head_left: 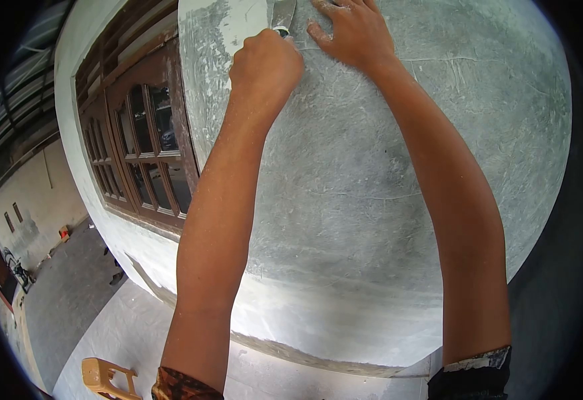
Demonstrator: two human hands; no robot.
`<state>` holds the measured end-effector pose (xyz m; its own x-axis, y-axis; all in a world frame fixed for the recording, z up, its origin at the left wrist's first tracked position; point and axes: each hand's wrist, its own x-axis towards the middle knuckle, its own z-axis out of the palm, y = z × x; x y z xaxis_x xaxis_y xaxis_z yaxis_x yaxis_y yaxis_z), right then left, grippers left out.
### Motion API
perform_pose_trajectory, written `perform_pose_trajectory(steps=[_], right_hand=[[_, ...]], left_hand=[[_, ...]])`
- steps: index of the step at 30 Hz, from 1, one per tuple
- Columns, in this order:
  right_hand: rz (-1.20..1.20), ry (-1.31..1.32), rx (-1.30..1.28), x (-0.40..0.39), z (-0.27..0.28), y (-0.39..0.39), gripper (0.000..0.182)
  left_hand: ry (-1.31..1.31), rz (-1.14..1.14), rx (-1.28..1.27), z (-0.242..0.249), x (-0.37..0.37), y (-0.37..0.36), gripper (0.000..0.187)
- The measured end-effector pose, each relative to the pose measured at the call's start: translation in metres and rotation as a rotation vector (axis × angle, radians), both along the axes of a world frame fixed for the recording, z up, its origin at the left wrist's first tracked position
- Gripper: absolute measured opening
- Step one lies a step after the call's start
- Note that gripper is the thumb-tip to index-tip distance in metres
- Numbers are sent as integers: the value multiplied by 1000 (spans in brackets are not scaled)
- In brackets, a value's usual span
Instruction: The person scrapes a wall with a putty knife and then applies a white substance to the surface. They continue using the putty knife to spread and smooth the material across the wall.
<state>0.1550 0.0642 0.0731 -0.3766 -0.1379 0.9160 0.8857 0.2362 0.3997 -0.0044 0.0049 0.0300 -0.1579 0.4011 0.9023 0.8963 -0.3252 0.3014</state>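
Note:
My left hand (265, 70) is closed in a fist round the handle of a putty knife. The knife's metal blade (283, 13) points up against the wall (351, 160) near the top of the view; its tip runs out of frame. White patches (241, 23) show on the wall just left of the blade. To the right of the knife, my right hand (358, 30) lies on the grey, rough wall with fingers spread, some of them cut off by the top edge. Whitish dust marks its fingers.
A brown wooden window (141, 133) with glass panes is set in the wall at left. A tan plastic stool (108, 379) stands on the tiled floor (258, 373) at lower left. Farther off are a motorcycle (18, 270) and a paved yard (71, 287).

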Motion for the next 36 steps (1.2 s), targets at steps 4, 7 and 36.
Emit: perform_pose_trajectory(steps=[4,7,36], right_hand=[[13,-10,23,0,0,3,59],[17,-11,23,0,-1,3,59],[-24,2,-14,0,0,0,59]], left_hand=[[41,6,-11,14,-3,-1,52],[43,36,-28,5,-1,-5,52],[114,60,-55,19,-2,-11,51]])
